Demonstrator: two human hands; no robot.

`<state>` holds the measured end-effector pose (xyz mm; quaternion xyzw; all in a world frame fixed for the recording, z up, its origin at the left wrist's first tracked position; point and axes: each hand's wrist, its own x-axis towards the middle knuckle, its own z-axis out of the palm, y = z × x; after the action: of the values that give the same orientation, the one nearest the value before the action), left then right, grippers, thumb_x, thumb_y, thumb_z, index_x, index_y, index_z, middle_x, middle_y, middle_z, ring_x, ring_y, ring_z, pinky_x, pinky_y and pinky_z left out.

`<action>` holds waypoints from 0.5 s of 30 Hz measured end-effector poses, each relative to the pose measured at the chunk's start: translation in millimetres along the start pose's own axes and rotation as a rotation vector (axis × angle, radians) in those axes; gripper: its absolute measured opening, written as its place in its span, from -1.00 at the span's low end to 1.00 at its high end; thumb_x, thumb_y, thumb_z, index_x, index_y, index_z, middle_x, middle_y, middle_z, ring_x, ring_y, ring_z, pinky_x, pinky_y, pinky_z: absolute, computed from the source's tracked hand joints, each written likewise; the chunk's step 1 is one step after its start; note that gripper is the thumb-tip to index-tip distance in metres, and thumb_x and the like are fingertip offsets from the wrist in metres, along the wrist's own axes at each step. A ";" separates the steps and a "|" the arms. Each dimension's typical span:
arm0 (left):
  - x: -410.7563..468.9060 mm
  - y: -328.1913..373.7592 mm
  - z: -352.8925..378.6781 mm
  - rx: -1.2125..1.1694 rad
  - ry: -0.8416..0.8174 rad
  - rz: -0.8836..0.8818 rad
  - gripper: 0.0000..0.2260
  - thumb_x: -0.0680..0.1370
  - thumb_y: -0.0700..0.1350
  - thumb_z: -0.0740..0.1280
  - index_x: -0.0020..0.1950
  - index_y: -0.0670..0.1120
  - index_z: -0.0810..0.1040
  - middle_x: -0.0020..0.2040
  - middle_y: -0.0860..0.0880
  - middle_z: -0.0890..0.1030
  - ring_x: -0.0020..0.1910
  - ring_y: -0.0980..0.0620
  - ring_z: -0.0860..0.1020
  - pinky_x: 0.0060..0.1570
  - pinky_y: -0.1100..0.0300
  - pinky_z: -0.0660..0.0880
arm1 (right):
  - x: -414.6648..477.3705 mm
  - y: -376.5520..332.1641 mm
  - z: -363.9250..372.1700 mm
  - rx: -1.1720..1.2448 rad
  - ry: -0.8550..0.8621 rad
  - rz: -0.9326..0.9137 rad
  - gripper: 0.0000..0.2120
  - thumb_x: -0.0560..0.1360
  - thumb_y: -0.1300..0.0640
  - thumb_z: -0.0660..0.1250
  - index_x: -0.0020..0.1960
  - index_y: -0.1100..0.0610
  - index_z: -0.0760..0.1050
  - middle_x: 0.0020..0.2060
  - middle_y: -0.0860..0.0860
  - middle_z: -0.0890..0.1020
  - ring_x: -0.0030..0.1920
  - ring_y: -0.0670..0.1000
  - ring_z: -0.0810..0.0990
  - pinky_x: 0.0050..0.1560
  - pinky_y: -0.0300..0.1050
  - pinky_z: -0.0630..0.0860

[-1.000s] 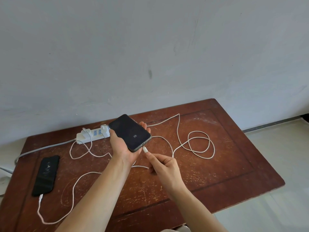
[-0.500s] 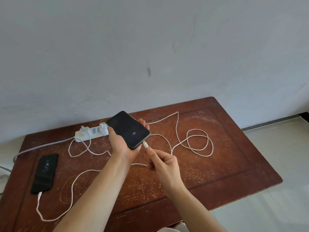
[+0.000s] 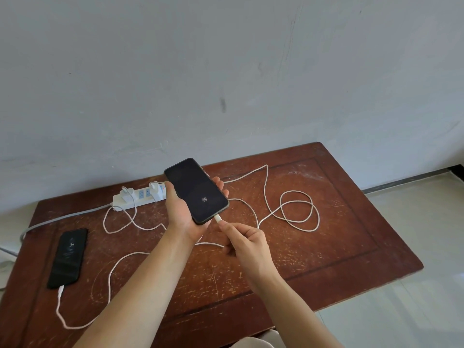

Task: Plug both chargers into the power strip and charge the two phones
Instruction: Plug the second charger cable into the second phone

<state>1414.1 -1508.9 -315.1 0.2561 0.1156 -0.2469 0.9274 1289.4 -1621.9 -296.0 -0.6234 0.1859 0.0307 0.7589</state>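
My left hand holds a black phone above the brown table, screen up. My right hand pinches the white cable plug, which sits at the phone's bottom edge. That cable coils on the table to the right. A white power strip at the back holds two white chargers. A second black phone lies flat at the left with its own white cable plugged into its near end.
A grey cord runs from the power strip off the table's left edge. A pale wall stands right behind the table. Tiled floor lies to the right.
Both hands and the held phone kept the same pose with the plug at the phone's port. The view shifted slightly, and the phone's screen mark stays lit.
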 end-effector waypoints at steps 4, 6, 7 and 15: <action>2.7 -3.2 -0.7 0.000 -0.010 -0.017 -0.36 0.55 0.40 0.13 0.22 -0.11 0.61 0.08 -0.19 0.68 0.10 -0.20 0.65 0.14 -0.16 0.58 | -0.1 -4.4 -4.7 -0.013 -0.001 -0.010 -0.74 0.53 -0.11 0.43 -0.13 0.04 0.76 -0.45 -0.05 0.54 -0.41 -0.10 0.49 -0.31 -0.25 0.49; 3.3 -5.8 -1.2 0.003 -0.008 -0.013 -0.36 0.55 0.40 0.14 0.20 -0.11 0.63 0.08 -0.19 0.68 0.10 -0.20 0.66 0.14 -0.16 0.58 | -0.6 -4.6 -4.6 -0.020 0.009 -0.017 -0.74 0.53 -0.10 0.43 -0.16 0.05 0.76 -0.45 -0.04 0.56 -0.40 -0.10 0.50 -0.30 -0.25 0.51; 3.4 -6.8 -1.4 0.006 -0.008 -0.012 -0.37 0.54 0.40 0.15 0.18 -0.11 0.64 0.07 -0.19 0.68 0.09 -0.19 0.66 0.13 -0.16 0.58 | -0.8 -4.4 -4.1 -0.025 0.019 -0.021 -0.73 0.53 -0.10 0.43 -0.17 0.05 0.76 -0.45 -0.03 0.57 -0.40 -0.10 0.51 -0.28 -0.25 0.52; 4.0 -9.0 -5.4 0.051 0.001 0.009 -0.40 0.52 0.39 0.21 0.17 -0.11 0.63 0.04 -0.17 0.68 0.10 -0.19 0.65 0.17 -0.17 0.54 | -1.6 -4.7 -2.1 -0.038 0.055 -0.004 -0.70 0.53 -0.09 0.43 -0.23 0.08 0.75 -0.45 -0.02 0.58 -0.41 -0.10 0.52 -0.30 -0.28 0.53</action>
<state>1412.4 -1514.3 -324.8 0.2801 0.1088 -0.2455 0.9217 1288.7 -1624.6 -291.4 -0.6387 0.2049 0.0153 0.7415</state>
